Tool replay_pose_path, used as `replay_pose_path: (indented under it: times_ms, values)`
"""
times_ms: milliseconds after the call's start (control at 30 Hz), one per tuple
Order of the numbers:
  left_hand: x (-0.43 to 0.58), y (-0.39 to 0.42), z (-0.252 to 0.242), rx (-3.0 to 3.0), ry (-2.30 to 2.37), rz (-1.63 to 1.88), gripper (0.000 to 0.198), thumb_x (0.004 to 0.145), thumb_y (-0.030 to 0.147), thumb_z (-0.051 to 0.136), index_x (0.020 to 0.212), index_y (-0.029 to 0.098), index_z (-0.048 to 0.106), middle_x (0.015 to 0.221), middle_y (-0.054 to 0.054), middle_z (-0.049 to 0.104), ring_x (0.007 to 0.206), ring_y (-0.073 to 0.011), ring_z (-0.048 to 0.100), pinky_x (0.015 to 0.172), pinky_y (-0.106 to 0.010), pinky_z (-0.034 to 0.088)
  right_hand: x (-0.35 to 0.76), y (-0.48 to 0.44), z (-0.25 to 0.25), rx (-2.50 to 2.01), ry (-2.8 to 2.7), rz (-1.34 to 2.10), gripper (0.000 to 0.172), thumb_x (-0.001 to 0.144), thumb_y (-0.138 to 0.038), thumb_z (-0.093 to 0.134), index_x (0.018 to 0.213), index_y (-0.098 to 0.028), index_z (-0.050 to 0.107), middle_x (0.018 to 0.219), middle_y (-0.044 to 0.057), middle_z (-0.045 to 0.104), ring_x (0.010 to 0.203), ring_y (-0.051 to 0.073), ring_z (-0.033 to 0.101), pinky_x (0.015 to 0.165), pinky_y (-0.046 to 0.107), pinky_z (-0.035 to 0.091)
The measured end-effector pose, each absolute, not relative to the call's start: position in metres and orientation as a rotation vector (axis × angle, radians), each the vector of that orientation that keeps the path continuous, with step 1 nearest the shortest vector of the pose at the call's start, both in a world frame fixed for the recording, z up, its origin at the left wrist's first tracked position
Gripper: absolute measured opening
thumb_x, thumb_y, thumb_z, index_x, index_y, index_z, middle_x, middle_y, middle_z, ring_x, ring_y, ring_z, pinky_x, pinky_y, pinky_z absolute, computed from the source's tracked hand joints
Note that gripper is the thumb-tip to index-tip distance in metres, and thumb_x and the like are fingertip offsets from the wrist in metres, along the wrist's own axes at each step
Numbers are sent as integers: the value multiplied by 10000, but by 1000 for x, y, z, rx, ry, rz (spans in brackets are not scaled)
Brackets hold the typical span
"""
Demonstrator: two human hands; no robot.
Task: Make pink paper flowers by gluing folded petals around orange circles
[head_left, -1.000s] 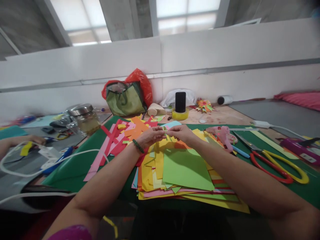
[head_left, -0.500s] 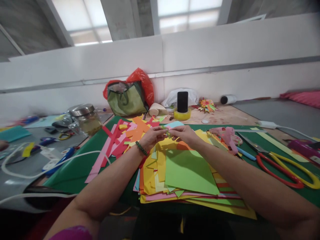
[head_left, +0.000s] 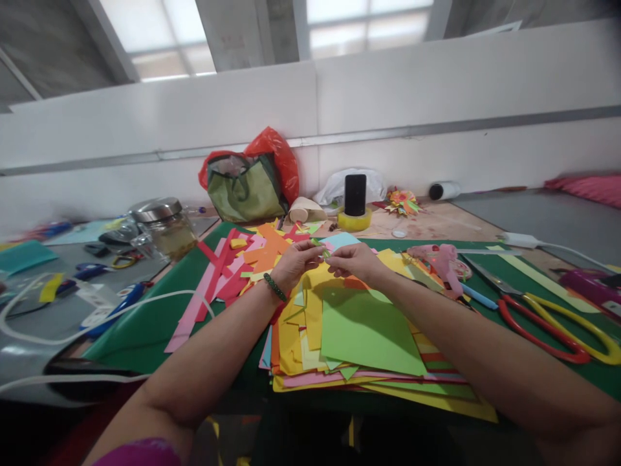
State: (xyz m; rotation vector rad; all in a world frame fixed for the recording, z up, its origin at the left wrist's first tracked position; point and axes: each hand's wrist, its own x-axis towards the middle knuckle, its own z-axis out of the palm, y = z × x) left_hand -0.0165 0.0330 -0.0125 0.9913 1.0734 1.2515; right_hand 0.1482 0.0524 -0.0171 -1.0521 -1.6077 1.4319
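Observation:
Between my fingertips is a small light-green piece of paper [head_left: 317, 243], its exact shape too small to make out. My left hand [head_left: 299, 259], with a dark green bead bracelet [head_left: 274, 287] at the wrist, pinches it from the left. From the right, my right hand [head_left: 358, 262] has its thumb and fingers closed on the same piece. Both hands hover over a stack of coloured paper [head_left: 310, 323], topped by a bright green sheet [head_left: 369, 333]. Just left of my left hand lie orange, red and pink paper strips [head_left: 266, 252].
Right of the stack are a pink glue gun [head_left: 444, 262] and large scissors [head_left: 538, 320] with red and yellow handles. Behind stand a phone [head_left: 355, 194] on yellow tape [head_left: 354, 221] and a green bag [head_left: 245, 188]. A glass jar [head_left: 167, 230] and white cable [head_left: 145, 301] are at left.
My fingers have shifted slightly around the small green paper piece, the left fingertips rising a little. Both hands stay in nearly the same place above the stack.

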Motion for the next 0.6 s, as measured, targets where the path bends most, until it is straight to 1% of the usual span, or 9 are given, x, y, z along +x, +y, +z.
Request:
replay_pose_path:
  times_ms: [133, 233, 400, 467, 533, 600]
  values:
    - [-14, 31, -13, 1022, 1077, 1227, 337, 533, 267, 882, 738, 133, 650, 626, 35, 613, 557, -53, 558, 526, -167, 409, 149, 53, -21, -985, -1622, 1315, 339, 602, -455, 825, 685, -145, 714, 597, 41, 693, 527, 112, 609, 521, 220, 506]
    - [-11, 29, -14, 1036, 1075, 1196, 339, 538, 299, 882, 724, 116, 665, 610, 24, 604, 545, -52, 534, 508, -172, 394, 147, 49, -20, -977, -1643, 1247, 363, 603, -493, 808, 663, -150, 706, 597, 35, 689, 520, 116, 611, 525, 231, 521]
    - [-12, 29, -14, 1042, 1074, 1180, 343, 541, 321, 884, 684, 122, 644, 580, 43, 568, 527, -40, 506, 482, -162, 351, 147, 44, -13, -980, -1702, 1265, 401, 617, -542, 789, 663, -152, 710, 625, 39, 693, 548, 126, 625, 538, 235, 520]
    - [-14, 28, -13, 1046, 1066, 1160, 361, 536, 327, 888, 695, 129, 632, 620, 37, 597, 546, -45, 531, 502, -164, 371, 152, 47, -8, -986, -1685, 1266, 460, 658, -606, 739, 669, -147, 702, 634, 52, 688, 557, 123, 616, 538, 229, 501]
    - [-16, 26, -12, 1075, 1037, 1094, 383, 548, 354, 884, 731, 133, 630, 718, 4, 662, 592, -61, 578, 544, -177, 412, 158, 53, -4, -998, -1627, 1242, 511, 705, -657, 670, 689, -146, 689, 644, 51, 673, 542, 103, 578, 521, 214, 463]
    - [-16, 25, -12, 1119, 1011, 1003, 410, 567, 391, 877, 767, 134, 629, 801, -32, 705, 617, -76, 610, 573, -191, 439, 163, 58, -1, -1004, -1580, 1254, 505, 713, -655, 655, 747, -153, 691, 672, 36, 655, 546, 85, 537, 505, 200, 421]
